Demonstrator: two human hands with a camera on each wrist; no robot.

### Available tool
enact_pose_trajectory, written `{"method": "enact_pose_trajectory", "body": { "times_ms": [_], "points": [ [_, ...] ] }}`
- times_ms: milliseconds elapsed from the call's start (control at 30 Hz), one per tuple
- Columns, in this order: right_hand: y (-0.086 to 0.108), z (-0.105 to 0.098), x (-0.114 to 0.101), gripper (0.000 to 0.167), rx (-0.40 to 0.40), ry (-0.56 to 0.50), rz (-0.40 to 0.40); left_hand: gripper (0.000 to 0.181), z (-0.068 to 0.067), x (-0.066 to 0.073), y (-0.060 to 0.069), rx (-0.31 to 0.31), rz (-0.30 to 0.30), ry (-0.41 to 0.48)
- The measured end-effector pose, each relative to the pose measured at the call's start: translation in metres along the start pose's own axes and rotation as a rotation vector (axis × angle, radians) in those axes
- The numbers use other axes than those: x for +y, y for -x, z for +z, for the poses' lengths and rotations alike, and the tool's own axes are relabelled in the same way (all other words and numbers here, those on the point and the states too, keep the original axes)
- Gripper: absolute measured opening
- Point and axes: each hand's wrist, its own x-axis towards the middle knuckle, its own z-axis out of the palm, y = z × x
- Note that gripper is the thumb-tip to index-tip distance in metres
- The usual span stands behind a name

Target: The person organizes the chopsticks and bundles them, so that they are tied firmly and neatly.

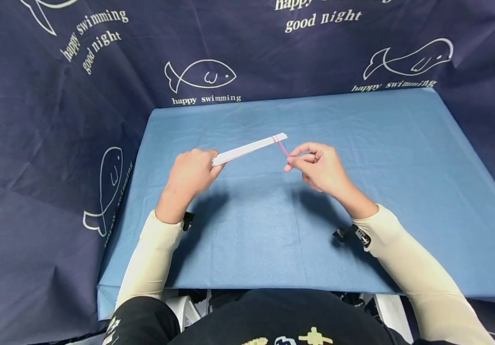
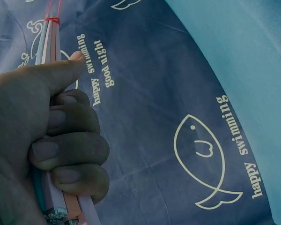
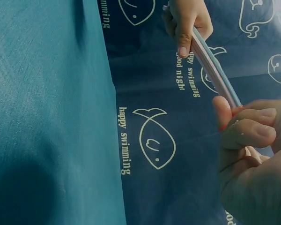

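Observation:
My left hand [image 1: 193,172] grips one end of a bundle of thin pale sticks [image 1: 247,149], held above the table and slanting up to the right. In the left wrist view the fingers of that hand [image 2: 70,126] wrap the bundle, whose sticks look white, pink, orange and bluish. A red-pink band [image 2: 52,20] goes round the bundle close to its far end. My right hand [image 1: 318,167] pinches the stretched band [image 1: 282,147] between thumb and forefinger, pulling it out to the lower right of the sticks. In the right wrist view this hand [image 3: 257,150] partly hides the band.
A blue cloth covers the table [image 1: 252,239] under both hands. Dark blue curtains [image 1: 256,52] with white fish drawings and lettering hang behind and at the sides. White objects [image 1: 182,309] show below the table's front edge.

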Motion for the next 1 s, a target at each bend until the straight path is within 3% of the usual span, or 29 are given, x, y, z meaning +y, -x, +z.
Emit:
{"method": "enact_pose_trajectory", "body": {
  "times_ms": [233,567,833,900,1000],
  "points": [
    [0.0000,0.0020,-0.0005,0.011,-0.002,0.043,-0.023,0.032,0.0004,0.0003,0.0001,-0.005,0.001,0.009],
    [-0.0023,0.0030,0.0007,0.014,-0.009,-0.004,-0.045,0.034,0.0000,0.0038,0.0015,-0.005,0.008,0.031],
    [0.0027,0.0077,0.0022,0.008,-0.090,0.000,-0.143,0.040,-0.0016,0.0018,0.0003,0.000,-0.010,0.049],
    [0.0043,0.0087,0.0033,0.007,-0.096,0.075,-0.207,0.039,-0.0015,0.0013,0.0000,0.009,-0.006,0.038],
    [0.0072,0.0089,0.0040,0.008,-0.073,0.341,-0.342,0.035,0.0010,0.0005,-0.0006,0.017,0.024,-0.029]
  ]
}}
